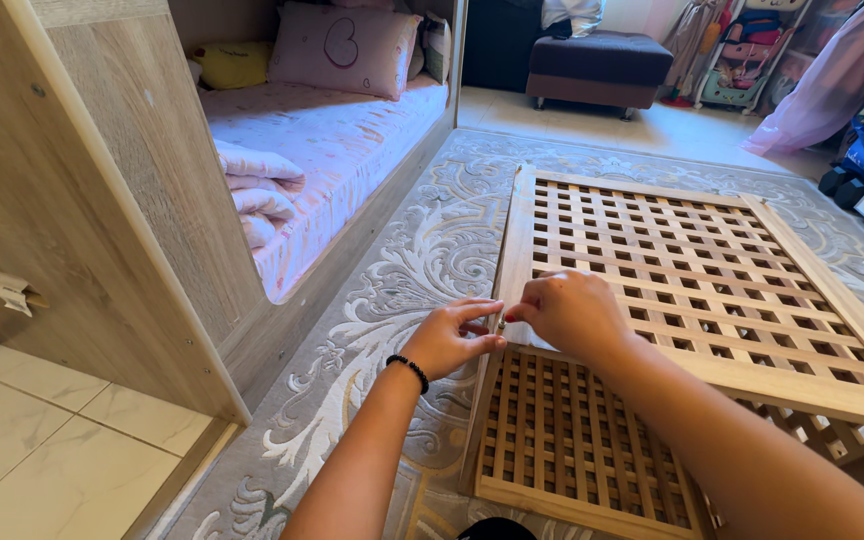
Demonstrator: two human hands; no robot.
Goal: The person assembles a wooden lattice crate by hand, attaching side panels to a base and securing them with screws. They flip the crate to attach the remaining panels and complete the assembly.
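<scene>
A wooden lattice panel (pixel 692 260) lies flat above a second lattice panel (pixel 562 450) that slopes down to the carpet. My left hand (pixel 449 338) and my right hand (pixel 570 312) meet at the left edge of the upper panel's frame. Between their fingertips is a small metal screw-like part (pixel 501 323), pinched against the frame's edge. A black band circles my left wrist.
A patterned grey carpet (pixel 402 270) covers the floor under the panels. A wooden bed frame (pixel 142 180) with a pink mattress and pillows stands to the left. A dark ottoman (pixel 600 62) and a rack of clothes and toys stand at the back.
</scene>
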